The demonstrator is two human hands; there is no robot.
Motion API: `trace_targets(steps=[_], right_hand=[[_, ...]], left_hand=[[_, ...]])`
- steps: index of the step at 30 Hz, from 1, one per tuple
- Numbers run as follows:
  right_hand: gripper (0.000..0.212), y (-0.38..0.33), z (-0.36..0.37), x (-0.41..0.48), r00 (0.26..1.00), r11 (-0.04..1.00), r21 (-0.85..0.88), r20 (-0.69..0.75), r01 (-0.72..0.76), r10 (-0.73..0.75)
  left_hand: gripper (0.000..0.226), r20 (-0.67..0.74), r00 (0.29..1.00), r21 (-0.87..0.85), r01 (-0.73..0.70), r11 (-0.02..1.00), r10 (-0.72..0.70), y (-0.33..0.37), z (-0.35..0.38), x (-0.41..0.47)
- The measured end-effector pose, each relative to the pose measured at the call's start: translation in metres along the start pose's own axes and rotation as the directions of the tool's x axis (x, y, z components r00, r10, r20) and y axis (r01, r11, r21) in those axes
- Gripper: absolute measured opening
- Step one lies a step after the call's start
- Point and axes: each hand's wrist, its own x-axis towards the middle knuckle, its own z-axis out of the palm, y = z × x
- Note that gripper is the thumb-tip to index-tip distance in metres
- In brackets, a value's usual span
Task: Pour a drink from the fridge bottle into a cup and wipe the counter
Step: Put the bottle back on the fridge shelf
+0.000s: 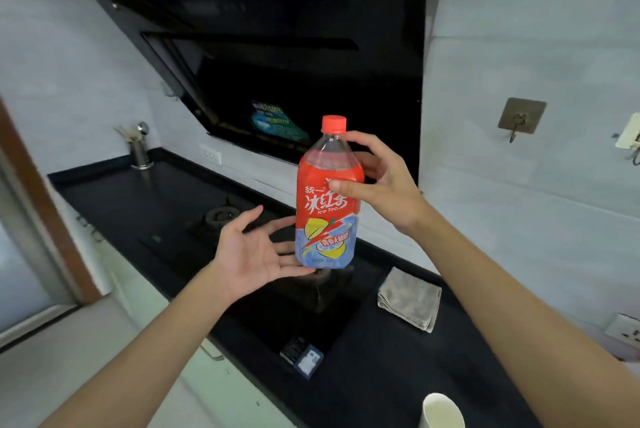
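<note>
Bottle (327,199) upright above counter (381,375), right hand (381,181) fingers grasping it, left hand (256,251) fingers released.

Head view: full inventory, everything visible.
bottle: 1, red and blue label, red cap on, held upright above the stove
cup: 1, white, counter, bottom edge
cloth: 1, grey, folded, counter right of stove
stove: 1, black, set in counter
small box: 1, dark blue, counter front edge
utensil holder: 1, metal, far left corner
range hood: 1, black, wall
wall hook: 1, metal, right wall
left hand: open, palm beside bottle base
right hand: fingers gripping bottle's upper part
</note>
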Motion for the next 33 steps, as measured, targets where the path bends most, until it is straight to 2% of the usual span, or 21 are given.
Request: trace_targets(steps=[7,12,17,20,23,33], right_hand=[[0.066,-0.023,0.052,0.021,0.988,0.993,0.106,0.141,0.049,-0.063],[0.066,-0.038,0.121,0.043,0.959,0.979,0.195,0.265,0.053,-0.105],[0.065,-0.059,0.206,0.062,0.908,0.957,0.286,0.390,0.036,-0.151],[0.068,-0.079,0.260,0.069,0.873,0.944,0.328,0.453,0.026,-0.181],[0.060,-0.101,0.317,0.074,0.838,0.929,0.370,0.502,0.015,-0.213],[0.062,-0.174,0.499,0.077,0.715,0.898,0.440,0.623,0.016,-0.317]], left_hand=[[0.068,-0.130,0.980,0.011,-0.148,0.989,0.148,0.023,-0.020,-0.066],[0.068,-0.253,0.934,0.033,-0.253,0.967,0.253,0.043,-0.054,-0.125],[0.078,-0.378,0.851,0.035,-0.380,0.924,0.364,0.064,-0.092,-0.191],[0.072,-0.439,0.792,0.037,-0.456,0.889,0.425,0.076,-0.113,-0.239],[0.069,-0.483,0.737,0.064,-0.509,0.858,0.473,0.090,-0.136,-0.289],[0.068,-0.587,0.599,0.088,-0.622,0.778,0.545,0.139,-0.226,-0.438]])
